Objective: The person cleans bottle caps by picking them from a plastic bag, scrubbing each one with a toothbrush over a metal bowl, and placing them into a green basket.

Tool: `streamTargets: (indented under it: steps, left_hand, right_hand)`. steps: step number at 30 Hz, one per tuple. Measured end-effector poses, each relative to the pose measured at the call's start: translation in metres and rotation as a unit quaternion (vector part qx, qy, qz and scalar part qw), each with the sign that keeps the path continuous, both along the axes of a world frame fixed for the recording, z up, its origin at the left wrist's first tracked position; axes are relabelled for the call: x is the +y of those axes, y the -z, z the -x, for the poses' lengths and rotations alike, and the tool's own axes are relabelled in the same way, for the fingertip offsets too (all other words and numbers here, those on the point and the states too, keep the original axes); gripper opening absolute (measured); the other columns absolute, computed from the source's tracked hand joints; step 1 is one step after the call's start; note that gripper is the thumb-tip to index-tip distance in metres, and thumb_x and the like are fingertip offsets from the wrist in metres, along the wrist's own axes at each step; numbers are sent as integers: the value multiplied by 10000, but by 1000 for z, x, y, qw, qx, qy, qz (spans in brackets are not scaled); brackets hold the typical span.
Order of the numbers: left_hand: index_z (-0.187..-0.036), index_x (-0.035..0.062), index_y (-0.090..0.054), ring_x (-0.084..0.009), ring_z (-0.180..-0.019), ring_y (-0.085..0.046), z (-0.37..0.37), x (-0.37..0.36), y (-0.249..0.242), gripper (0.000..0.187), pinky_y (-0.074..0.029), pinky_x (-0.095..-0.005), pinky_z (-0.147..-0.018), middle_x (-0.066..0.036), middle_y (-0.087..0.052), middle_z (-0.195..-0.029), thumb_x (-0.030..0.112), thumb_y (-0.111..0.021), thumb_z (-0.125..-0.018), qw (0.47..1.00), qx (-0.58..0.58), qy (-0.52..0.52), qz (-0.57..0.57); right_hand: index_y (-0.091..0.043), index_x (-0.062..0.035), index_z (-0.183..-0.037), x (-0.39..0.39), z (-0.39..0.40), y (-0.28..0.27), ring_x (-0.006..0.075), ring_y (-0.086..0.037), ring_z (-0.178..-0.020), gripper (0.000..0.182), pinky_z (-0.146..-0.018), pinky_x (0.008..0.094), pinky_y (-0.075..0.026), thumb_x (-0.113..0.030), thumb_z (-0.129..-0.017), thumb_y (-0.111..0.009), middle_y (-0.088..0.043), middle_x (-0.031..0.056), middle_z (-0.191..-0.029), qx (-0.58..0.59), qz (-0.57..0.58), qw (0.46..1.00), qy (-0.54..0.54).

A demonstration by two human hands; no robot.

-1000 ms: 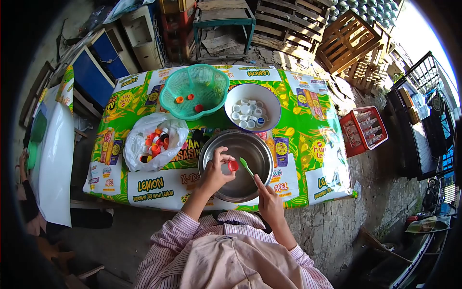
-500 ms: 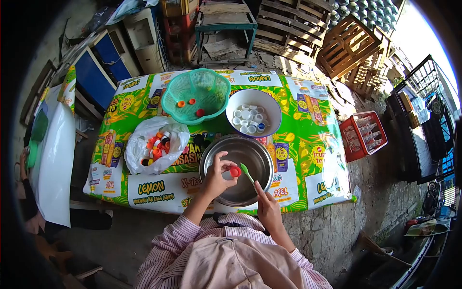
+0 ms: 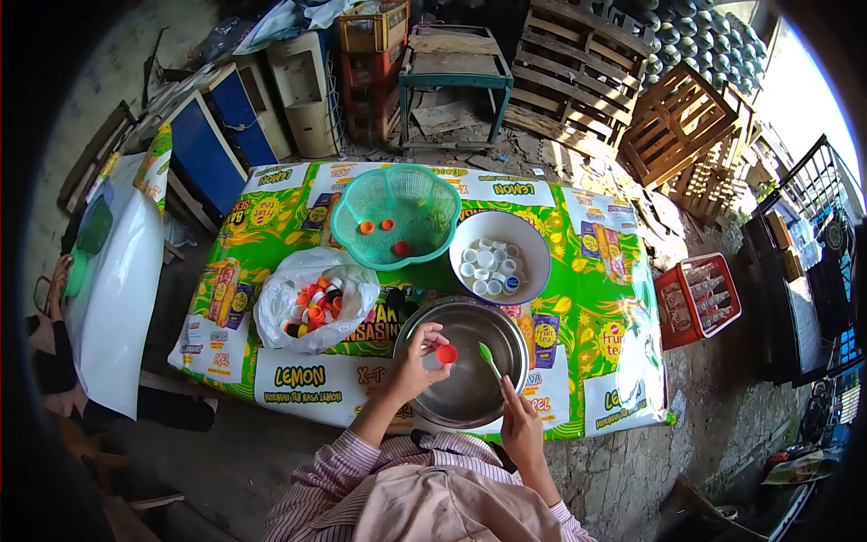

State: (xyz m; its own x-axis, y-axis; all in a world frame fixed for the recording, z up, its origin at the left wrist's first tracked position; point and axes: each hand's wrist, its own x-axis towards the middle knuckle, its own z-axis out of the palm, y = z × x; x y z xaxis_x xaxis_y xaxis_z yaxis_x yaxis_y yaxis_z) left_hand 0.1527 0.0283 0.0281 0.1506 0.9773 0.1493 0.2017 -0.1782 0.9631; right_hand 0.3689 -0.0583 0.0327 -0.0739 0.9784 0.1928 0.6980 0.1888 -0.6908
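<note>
Head view: left hand point(image 3: 411, 366) pinches a red cap point(image 3: 446, 353) over the steel bowl point(image 3: 424, 330) near the table's front edge; right hand point(image 3: 521, 425) grips what looks like a green toothbrush point(image 3: 489, 359). Cap likely light, stiff, possibly slippery; hold its rim.

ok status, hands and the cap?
Left hand pinches red cap over steel bowl. Right hand holds green tool, tip near cap. Nothing between them.

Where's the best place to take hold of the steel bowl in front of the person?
Probably the round steel bowl at its bare far-right rim, coming from above: the left hand with the red cap and the right hand crowd the near side.
</note>
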Motion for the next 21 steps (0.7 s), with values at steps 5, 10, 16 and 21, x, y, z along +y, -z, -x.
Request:
streamTargets:
  steps: [5, 10, 16, 21]
  left_hand:
    - [-1062, -7, -498, -199, -898, -611, 45, 55, -1, 433, -502, -305, -816, -118, -603, -981, 6, -684, -671, 993, 32, -99, -59]
    - [-1064, -3, -490, -268, -923, -607, 81, 137, -7, 448, -476, -344, -825, -154, -607, -1000, 45, -702, -673, 970, 170, -128, -122]
    - [-1197, 21, -444, -299, -1124, -500, 95, 164, 5, 570, -385, -379, -961, -170, -532, -1180, 151, -722, -717, 964, 227, -114, -81]
    - [-1138, 37, -500, -261, -1037, -534, 125, 132, 4, 421, -419, -356, -875, -129, -558, -1133, 146, -675, -771, 934, 145, -297, -139]
  right_hand:
    - [-431, -189, -1331, -1, -4, 4, 310, -540, -568, 511, -517, 412, -425, -30, -850, -502, -516, 128, -684, 19, 31, 999, -18]
    - [-447, -177, -1320, 6, -3, 1, 306, -545, -570, 503, -517, 413, -422, -26, -844, -509, -529, 125, -685, 12, 19, 1000, -4]
    - [-461, -178, -1312, 16, -3, -4, 293, -546, -570, 487, -518, 404, -424, -37, -849, -516, -524, 122, -671, -3, 26, 1000, 6]
    - [-461, -156, -1310, 19, -4, -1, 303, -550, -583, 478, -529, 398, -431, -34, -851, -515, -526, 129, -679, -15, 35, 999, 3]
